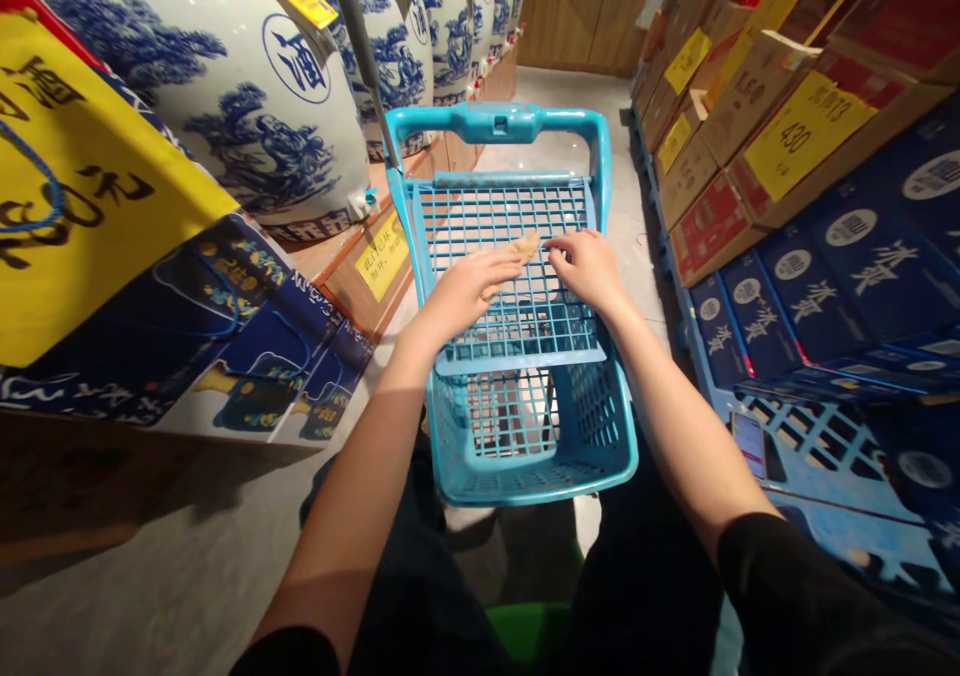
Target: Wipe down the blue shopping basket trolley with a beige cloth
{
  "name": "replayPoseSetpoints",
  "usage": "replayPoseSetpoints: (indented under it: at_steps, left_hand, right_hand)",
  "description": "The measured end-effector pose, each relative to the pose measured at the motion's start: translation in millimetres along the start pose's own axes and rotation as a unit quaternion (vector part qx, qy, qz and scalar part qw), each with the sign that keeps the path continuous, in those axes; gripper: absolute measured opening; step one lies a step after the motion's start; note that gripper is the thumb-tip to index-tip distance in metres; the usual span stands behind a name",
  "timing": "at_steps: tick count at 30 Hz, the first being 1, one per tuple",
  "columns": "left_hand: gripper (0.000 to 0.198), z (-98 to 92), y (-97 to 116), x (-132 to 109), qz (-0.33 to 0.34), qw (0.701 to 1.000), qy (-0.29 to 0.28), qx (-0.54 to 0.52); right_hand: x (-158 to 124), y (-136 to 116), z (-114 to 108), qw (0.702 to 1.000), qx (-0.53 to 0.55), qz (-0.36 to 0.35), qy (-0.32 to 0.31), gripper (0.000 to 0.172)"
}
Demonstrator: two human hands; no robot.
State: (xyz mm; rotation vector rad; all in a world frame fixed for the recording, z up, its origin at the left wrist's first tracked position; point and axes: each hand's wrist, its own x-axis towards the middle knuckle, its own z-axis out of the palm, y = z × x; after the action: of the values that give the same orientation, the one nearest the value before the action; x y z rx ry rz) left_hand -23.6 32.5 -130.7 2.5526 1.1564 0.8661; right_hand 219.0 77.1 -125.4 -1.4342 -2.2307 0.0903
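My left hand (469,291) and my right hand (589,271) hover over the raised mesh panel (510,214) of a light-blue plastic shopping trolley (495,124). Between them is a small tan scrap (526,248), possibly paper or card. My left fingertips lie on it. The right fingertips curl just beside it, and I cannot tell whether they touch it. The trolley's deep mesh basket (517,436) sits below my forearms, and its inside is partly hidden by the panel.
Large blue-and-white porcelain jars (247,86) with yellow tags line the left side, above a printed blue display box (247,356). Cardboard cartons (750,126) and blue boxes (847,286) are stacked on the right. A narrow concrete aisle (559,91) runs ahead between them.
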Motion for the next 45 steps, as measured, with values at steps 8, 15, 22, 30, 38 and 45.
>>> replayPoseSetpoints:
  at_steps: [8,15,22,30,38,45]
  left_hand:
    - [0.046,-29.2,-32,-9,-0.108,0.986,0.113,0.065]
    - [0.047,3.0,7,9,0.004,1.000,-0.004,-0.020]
    - [0.047,-28.3,-14,-6,-0.099,0.989,0.099,0.051]
    - [0.050,-5.6,16,6,-0.010,1.000,0.002,0.001]
    - [0.050,-17.2,13,4,-0.007,1.000,0.026,-0.003]
    - [0.046,-44.5,-11,-7,-0.093,0.989,0.089,0.073]
  right_hand:
    - [-7,-3,2,1.000,-0.002,-0.003,0.016,0.037]
    - [-15,-5,-2,1.000,-0.005,0.005,0.019,0.036]
    - [-24,-6,-11,1.000,-0.014,0.008,0.003,0.036]
    - [-37,-12,-13,1.000,-0.022,-0.010,0.007,0.035]
    - [-49,-9,-18,0.999,-0.004,-0.035,0.016,0.033]
    - [-56,-25,-16,0.999,-0.002,-0.050,0.004,0.034]
